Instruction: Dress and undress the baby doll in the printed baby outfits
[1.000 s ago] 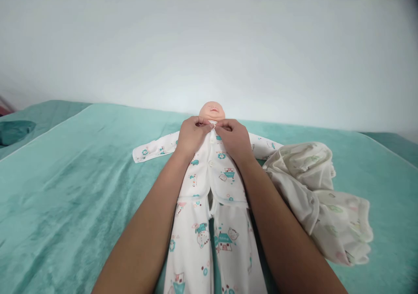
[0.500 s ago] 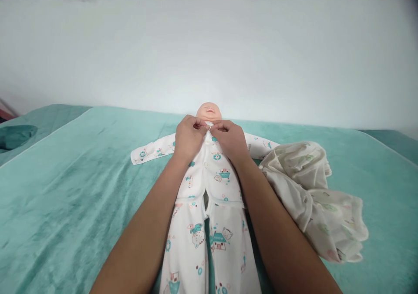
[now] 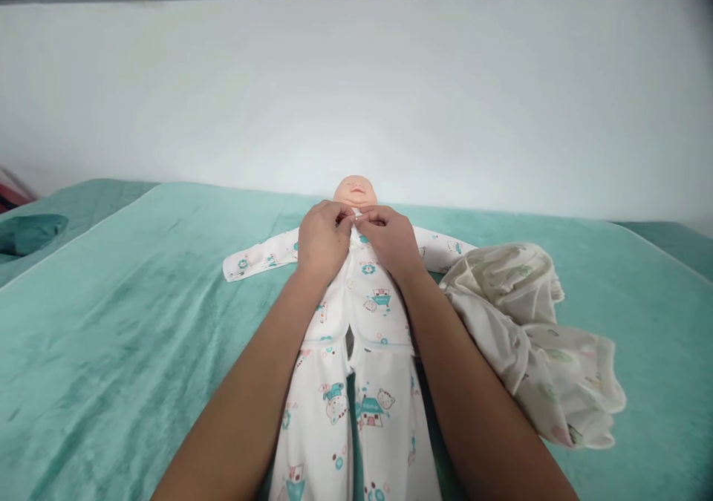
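A baby doll [image 3: 355, 191] lies on its back, dressed in a white baby jacket [image 3: 362, 293] with teal and pink prints. My left hand [image 3: 324, 240] pinches the jacket's front edge just under the doll's chin. Close against it, my right hand [image 3: 390, 240] pinches the other front edge at the neckline. The fastening between my fingertips is too small to make out. Lower down the front, a small round button [image 3: 350, 283] shows. Matching printed baby trousers [image 3: 384, 441] lie below the jacket hem, partly hidden by my forearms.
Crumpled off-white printed baby clothes [image 3: 535, 338] lie beside my right forearm. A teal plush blanket [image 3: 139, 323] covers the surface. Behind the doll's head rises a white wall [image 3: 356, 85]. A dark teal item [image 3: 33, 234] lies at the far left.
Both hands stay at the neckline, their fingertips drawn slightly lower and closer together. The jacket front and trousers have shifted very slightly.
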A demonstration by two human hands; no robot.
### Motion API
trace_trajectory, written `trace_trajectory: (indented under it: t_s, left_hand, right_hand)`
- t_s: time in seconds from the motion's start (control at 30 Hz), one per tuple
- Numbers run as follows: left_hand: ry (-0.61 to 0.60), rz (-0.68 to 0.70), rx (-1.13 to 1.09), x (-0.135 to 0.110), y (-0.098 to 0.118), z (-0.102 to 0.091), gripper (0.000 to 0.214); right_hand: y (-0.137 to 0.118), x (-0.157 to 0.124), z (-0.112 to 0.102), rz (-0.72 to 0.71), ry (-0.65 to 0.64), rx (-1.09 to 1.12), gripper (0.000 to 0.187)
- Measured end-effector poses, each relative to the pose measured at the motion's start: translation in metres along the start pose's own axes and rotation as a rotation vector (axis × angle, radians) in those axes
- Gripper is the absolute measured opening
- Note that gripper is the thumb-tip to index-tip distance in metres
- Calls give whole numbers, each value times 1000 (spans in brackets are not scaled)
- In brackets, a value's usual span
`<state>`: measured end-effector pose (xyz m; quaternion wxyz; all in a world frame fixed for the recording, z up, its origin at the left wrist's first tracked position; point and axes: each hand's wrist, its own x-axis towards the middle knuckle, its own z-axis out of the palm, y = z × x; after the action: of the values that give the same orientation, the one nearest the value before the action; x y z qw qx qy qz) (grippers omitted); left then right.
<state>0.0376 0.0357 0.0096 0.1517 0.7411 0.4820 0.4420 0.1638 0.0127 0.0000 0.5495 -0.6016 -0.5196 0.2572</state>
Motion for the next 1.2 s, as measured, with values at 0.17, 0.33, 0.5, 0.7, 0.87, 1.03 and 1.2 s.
trace_trajectory:
  t_s: [0.17, 0.33, 0.5, 0.7, 0.87, 1.03, 1.2]
  left_hand:
    - [-18, -4, -12, -1, 4, -3, 14]
    - [-6, -42, -80, -2, 4, -3, 16]
    - [10, -102, -157, -3, 4, -1, 14]
    - [13, -144, -234, -4, 5, -1, 8]
    - [-25, -156, -284, -2, 4, -2, 4]
    - [-54, -153, -354, -1, -2, -2, 3]
    - [-14, -153, -334, -1, -4, 0, 10]
  right_hand:
    - [2, 1, 0, -31, -7, -6, 10]
    - [1, 0, 1, -36, 0, -54, 12]
    - [-2, 0, 1, -31, 9, -93, 14]
    - [-5, -1, 0, -27, 8, -126, 19]
    - [-6, -1, -1, -20, 0, -139, 19]
    - [2, 2, -3, -35, -18, -38, 17]
    - [5, 3, -2, -82, 8, -42, 14]
